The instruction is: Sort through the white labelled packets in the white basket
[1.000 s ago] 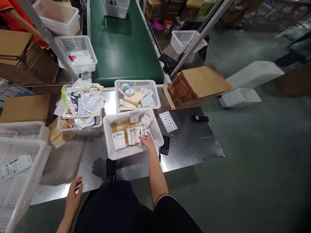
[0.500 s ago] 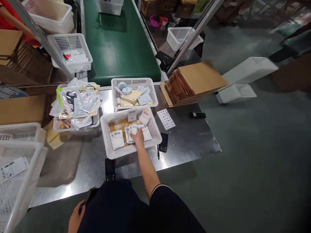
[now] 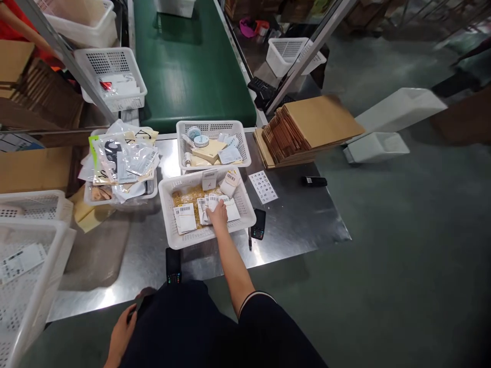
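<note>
A white perforated basket point(image 3: 172, 240) stands near the table's front edge, holding small white barcoded packets point(image 3: 185, 219) and a layer of yellowish packets point(image 3: 186, 197). My right hand point(image 3: 218, 214) reaches into it, fingers and thumb closed around a white packet point(image 3: 212, 201) among overlapping ones. A barcoded card point(image 3: 209, 180) leans at the basket's back wall, beside another white packet point(image 3: 230, 183). Low at the left, beside my dark clothing, my left hand point(image 3: 123, 329) is curled on a dark thing point(image 3: 131, 312) I cannot make out.
Behind is a basket of tins and boxes point(image 3: 245, 140); left, one heaped with bagged goods point(image 3: 123, 163). Handheld devices point(image 3: 258, 224) point(image 3: 174, 266), a pen point(image 3: 250, 240), a sticker sheet point(image 3: 263, 187) and flattened cartons point(image 3: 318, 122) lie around. A green conveyor point(image 3: 184, 76) runs behind.
My right hand stays on the packets with barely any movement. My left hand has shifted slightly, and the whole view has tilted a little.
</note>
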Demonstrator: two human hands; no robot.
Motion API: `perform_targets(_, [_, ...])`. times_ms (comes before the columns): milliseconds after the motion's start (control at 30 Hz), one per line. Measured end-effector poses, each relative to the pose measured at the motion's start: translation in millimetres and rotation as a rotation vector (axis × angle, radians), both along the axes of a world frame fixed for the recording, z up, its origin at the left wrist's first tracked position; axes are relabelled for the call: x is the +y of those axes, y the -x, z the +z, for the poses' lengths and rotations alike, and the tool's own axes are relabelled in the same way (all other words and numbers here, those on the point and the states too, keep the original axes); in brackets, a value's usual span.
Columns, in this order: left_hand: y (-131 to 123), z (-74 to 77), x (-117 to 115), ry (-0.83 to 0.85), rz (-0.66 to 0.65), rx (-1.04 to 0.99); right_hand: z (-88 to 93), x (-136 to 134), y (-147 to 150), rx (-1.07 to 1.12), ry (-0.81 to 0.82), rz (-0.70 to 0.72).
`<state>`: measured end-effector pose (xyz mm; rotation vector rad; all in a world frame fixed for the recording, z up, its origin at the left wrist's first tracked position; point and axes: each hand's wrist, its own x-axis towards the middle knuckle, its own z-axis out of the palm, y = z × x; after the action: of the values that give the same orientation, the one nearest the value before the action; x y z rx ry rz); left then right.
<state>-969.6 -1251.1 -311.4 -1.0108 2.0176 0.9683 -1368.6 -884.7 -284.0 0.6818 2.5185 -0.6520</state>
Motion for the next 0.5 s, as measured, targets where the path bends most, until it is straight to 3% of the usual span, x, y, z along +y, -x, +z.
perform_targets(500, [-12,-17.3,-14,-0.026,-0.022,-0.09,-2.1,-8,2,-0.032,-0.001,0.04])
